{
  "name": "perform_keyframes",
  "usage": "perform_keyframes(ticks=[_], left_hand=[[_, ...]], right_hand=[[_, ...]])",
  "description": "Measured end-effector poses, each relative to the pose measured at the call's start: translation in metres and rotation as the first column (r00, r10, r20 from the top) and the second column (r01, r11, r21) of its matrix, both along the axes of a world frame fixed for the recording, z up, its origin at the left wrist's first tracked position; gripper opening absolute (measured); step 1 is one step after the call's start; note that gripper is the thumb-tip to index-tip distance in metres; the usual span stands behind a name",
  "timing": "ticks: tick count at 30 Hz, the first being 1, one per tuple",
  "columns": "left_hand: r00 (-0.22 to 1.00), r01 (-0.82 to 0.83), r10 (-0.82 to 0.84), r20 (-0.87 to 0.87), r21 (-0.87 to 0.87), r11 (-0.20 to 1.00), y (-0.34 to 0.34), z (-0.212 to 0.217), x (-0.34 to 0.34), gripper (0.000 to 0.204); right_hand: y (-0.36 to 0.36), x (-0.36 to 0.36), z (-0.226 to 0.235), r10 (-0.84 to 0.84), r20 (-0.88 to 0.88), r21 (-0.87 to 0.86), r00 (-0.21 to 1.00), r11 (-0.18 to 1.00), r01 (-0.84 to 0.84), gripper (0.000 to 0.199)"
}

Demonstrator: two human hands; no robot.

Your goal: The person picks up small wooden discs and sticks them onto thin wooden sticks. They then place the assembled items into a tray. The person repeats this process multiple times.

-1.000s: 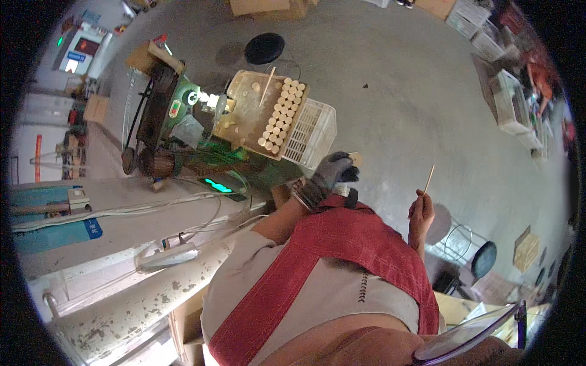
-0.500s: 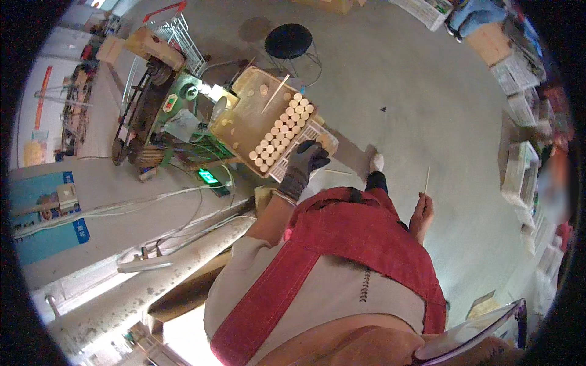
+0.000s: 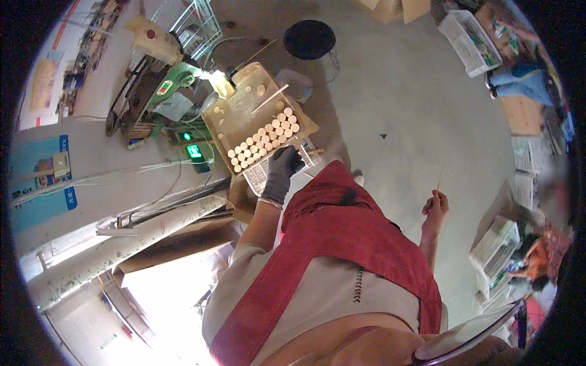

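Observation:
My left hand (image 3: 284, 169), in a dark grey glove, is at the near edge of a shallow tan tray (image 3: 241, 113), above a white plastic basket (image 3: 257, 175). Its fingers are curled; a small tan piece (image 3: 317, 152) shows just beyond the fingertips, and whether they grip it or the basket is hidden. Short, round pale wooden pieces (image 3: 262, 140) stand upright in close rows along the tray's near side. A pale wooden stick (image 3: 270, 99) lies across its far right part. Out to the right, my bare right hand (image 3: 436, 204) is closed around a thin stick (image 3: 442, 178) pointing upward.
A green machine (image 3: 177, 79) with a lit lamp (image 3: 221, 85) adjoins the tray's left side. Beyond are a black round stool (image 3: 309, 39) and a wire cart (image 3: 195, 27). White crates (image 3: 470, 43) line the right, where another person (image 3: 537, 259) is partly visible. A pipe (image 3: 146, 238) runs at lower left.
The view has shifted, and the tray lies further left in it. My right hand is raised slightly, stick still held. My left hand stays at the tray's near edge; the tan piece beside it shows less.

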State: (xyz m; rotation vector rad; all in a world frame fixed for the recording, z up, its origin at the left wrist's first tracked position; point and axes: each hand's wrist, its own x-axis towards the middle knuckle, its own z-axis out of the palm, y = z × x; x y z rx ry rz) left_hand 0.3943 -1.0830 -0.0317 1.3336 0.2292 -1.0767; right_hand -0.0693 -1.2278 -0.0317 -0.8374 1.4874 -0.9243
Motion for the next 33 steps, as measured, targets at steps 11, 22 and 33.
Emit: perform_keyframes(ticks=[11, 22, 33], left_hand=[[0.951, -0.233, 0.233, 0.202, -0.024, 0.972, -0.080, -0.053, 0.099, 0.017], [0.821, -0.505, 0.464, 0.332, 0.045, 0.862, -0.123, -0.099, 0.167, 0.014], [0.651, -0.759, 0.729, 0.214, 0.204, 0.618, -0.186, -0.075, 0.146, 0.017]], right_hand=[[-0.185, 0.156, 0.003, 0.350, -0.123, 0.047, 0.929, 0.937, -0.346, 0.017], [-0.346, 0.275, -0.001, 0.560, -0.262, 0.170, 0.786, 0.828, -0.534, 0.018], [-0.545, 0.452, -0.033, 0.869, -0.343, -0.008, 0.357, 0.377, -0.926, 0.015]])
